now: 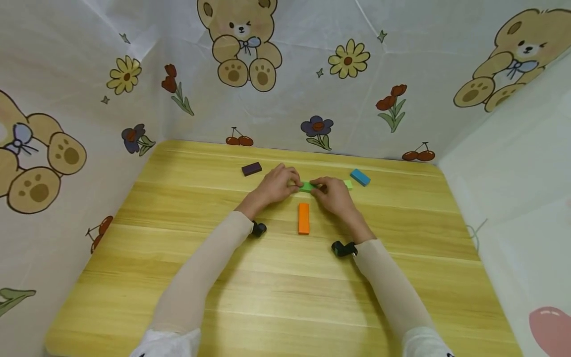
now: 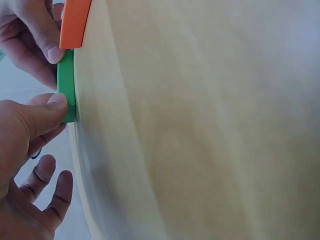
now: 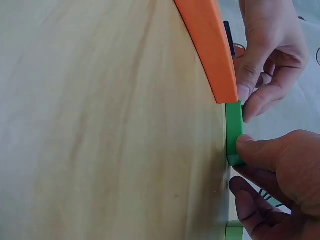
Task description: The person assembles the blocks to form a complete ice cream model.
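Note:
A green block [image 1: 307,187] lies flat on the wooden table, its long side running left to right, between both hands. My left hand [image 1: 280,183] pinches its left end between thumb and fingers. At the right end, my right hand [image 1: 332,195] has thumb and fingertips on the block, as the right wrist view shows with the thumb [image 3: 260,150] against its side. An orange block [image 1: 304,219] lies lengthwise on the near side of the green one. Partly hidden behind the right hand is a light green block [image 1: 348,184].
A dark purple block [image 1: 252,169] lies to the left of the left hand, and a blue block [image 1: 360,177] sits at the back right. The wooden table [image 1: 285,297] meets white cloth walls [image 1: 294,104] printed with bears and flowers on its far and side edges.

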A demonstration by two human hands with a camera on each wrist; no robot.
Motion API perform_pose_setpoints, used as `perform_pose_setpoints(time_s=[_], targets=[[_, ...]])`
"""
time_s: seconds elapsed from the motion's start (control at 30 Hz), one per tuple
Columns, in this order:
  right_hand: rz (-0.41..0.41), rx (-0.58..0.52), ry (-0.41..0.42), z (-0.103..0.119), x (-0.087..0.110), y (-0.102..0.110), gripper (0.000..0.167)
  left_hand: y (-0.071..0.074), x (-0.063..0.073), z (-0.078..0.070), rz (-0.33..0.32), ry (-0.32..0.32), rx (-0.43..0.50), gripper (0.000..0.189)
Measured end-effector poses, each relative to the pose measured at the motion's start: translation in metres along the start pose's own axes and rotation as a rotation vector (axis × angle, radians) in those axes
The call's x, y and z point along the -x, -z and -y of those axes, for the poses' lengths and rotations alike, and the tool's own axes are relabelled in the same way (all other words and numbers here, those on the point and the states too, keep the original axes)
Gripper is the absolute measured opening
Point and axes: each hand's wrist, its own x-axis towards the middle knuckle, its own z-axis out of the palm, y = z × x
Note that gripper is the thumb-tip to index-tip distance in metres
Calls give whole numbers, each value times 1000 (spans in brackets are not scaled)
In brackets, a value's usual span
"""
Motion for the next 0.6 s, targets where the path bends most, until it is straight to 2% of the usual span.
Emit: perform_pose_setpoints(time_s=[0.6], targets=[[4,6,53,2,15,-3,29,0,20,-7,22,-9,-2,9]])
